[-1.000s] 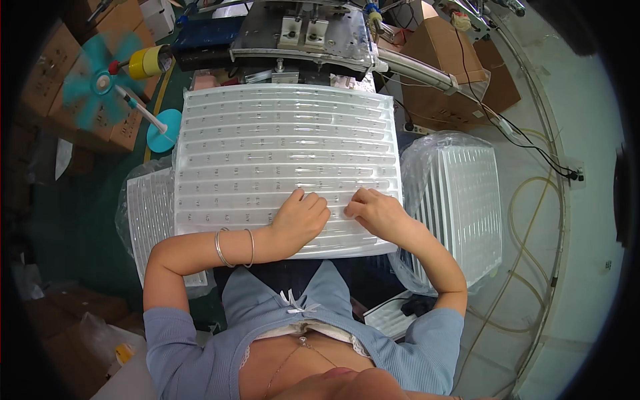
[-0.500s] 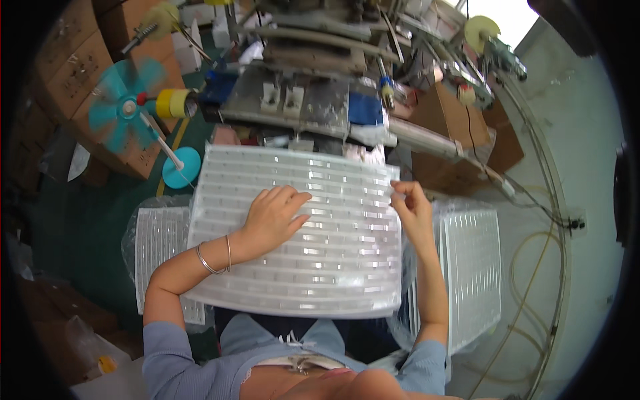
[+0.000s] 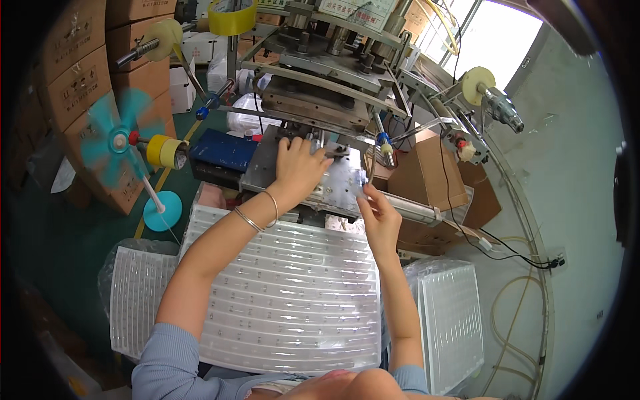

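Note:
My left hand (image 3: 300,170) reaches over the metal bed (image 3: 260,175) of a press, its fingers extended toward the metal fixture (image 3: 339,149) there. Nothing shows in its grasp, though the fingertips are partly hidden against the machine. My right hand (image 3: 381,219) is at the bed's right front edge, thumb and fingertips pinched together. A small pale bit shows by those fingertips, too small to name. Below both forearms lies a large white ribbed tray (image 3: 287,300), with rows of small clear pieces in it.
Similar trays stand at left (image 3: 137,293) and right (image 3: 453,320), partly wrapped in plastic. A turquoise fan (image 3: 120,140) and stacked cartons (image 3: 80,87) are at the left. Yellow tape rolls (image 3: 167,152) hang beside the press (image 3: 320,100). An open carton (image 3: 427,177) sits behind the right arm.
Both hands have moved forward from above the tray to the press bed. The view has tilted up, so more of the press shows and the tray sits lower.

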Action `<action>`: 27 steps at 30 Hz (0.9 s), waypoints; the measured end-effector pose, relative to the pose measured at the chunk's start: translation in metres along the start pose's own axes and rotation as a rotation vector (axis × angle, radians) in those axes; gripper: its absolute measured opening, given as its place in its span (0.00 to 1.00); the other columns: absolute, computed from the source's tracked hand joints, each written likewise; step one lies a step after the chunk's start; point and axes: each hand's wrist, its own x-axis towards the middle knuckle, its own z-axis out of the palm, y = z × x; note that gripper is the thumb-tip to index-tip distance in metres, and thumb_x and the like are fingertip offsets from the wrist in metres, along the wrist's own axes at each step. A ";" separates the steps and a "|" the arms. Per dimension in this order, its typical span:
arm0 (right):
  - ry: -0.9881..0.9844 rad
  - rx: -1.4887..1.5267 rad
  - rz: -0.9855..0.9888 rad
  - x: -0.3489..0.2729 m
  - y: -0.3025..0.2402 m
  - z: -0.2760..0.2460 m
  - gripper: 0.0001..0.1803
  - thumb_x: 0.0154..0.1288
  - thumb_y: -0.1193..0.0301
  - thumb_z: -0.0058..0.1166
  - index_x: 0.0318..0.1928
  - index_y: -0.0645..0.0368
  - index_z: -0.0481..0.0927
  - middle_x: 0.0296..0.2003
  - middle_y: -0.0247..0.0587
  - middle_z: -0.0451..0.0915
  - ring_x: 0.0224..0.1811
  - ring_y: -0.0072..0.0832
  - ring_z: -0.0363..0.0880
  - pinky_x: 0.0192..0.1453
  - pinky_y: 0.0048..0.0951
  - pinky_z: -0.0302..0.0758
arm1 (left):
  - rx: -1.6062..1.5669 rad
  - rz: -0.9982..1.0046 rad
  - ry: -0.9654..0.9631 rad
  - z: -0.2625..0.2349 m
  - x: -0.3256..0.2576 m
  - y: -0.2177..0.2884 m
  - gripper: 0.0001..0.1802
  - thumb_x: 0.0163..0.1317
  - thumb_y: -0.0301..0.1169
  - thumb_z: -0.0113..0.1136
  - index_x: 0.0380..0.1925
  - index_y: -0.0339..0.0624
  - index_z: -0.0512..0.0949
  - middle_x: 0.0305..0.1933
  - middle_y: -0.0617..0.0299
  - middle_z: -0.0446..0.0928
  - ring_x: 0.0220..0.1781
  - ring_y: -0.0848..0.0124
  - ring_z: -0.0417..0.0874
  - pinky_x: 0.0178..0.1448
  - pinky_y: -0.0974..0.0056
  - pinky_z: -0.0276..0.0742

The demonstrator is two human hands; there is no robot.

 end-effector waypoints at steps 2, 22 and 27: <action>0.021 -0.037 -0.087 0.013 -0.003 0.017 0.14 0.59 0.74 0.60 0.47 0.62 0.80 0.43 0.45 0.83 0.40 0.30 0.84 0.42 0.27 0.80 | -0.089 -0.004 0.039 -0.013 0.000 -0.001 0.10 0.58 0.37 0.59 0.36 0.48 0.82 0.31 0.63 0.77 0.40 0.65 0.73 0.47 0.57 0.61; -0.052 -0.240 -0.277 0.031 -0.004 0.042 0.24 0.63 0.66 0.56 0.56 0.64 0.71 0.55 0.54 0.74 0.58 0.47 0.72 0.61 0.37 0.67 | -0.972 -0.147 -0.595 -0.127 -0.125 0.000 0.16 0.56 0.23 0.58 0.46 0.39 0.77 0.46 0.55 0.77 0.47 0.57 0.79 0.51 0.59 0.77; -0.321 -0.271 -0.131 -0.061 -0.032 -0.035 0.10 0.61 0.70 0.58 0.43 0.57 0.80 0.38 0.40 0.80 0.37 0.34 0.80 0.40 0.31 0.75 | -0.983 -0.080 -0.674 -0.144 -0.146 0.030 0.12 0.55 0.24 0.60 0.40 0.42 0.77 0.41 0.59 0.75 0.42 0.59 0.80 0.46 0.59 0.78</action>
